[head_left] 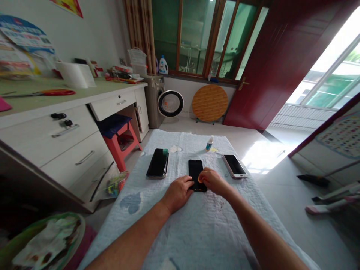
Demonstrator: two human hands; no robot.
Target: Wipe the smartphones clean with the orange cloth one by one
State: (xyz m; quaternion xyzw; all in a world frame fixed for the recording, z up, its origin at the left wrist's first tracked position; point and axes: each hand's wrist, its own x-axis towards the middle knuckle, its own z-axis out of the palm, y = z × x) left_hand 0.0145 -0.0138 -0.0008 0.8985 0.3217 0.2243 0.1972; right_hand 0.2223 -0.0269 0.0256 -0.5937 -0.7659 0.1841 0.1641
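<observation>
A black smartphone (195, 168) lies flat on the light blue cloth (194, 232), screen up. Its lower left edge is gripped by my left hand (177, 192), with fingertips resting on the glass. My right hand (210, 180) is closed around a small orange piece, perhaps a pad (200, 179), pressed on the right part of the screen; most of that piece is hidden by the fingers. To the left lies a larger dark phone (158, 163). A white-framed phone (235, 166) is on the right. Beyond the middle phone stands a small spray bottle (209, 144).
A red stool (123, 144) and a white desk (70, 123) are on the left. A waste bin (81, 234) with used tissues sits at lower left. Behind are a washing machine with an open door (170, 104) and a round wooden tabletop (210, 103).
</observation>
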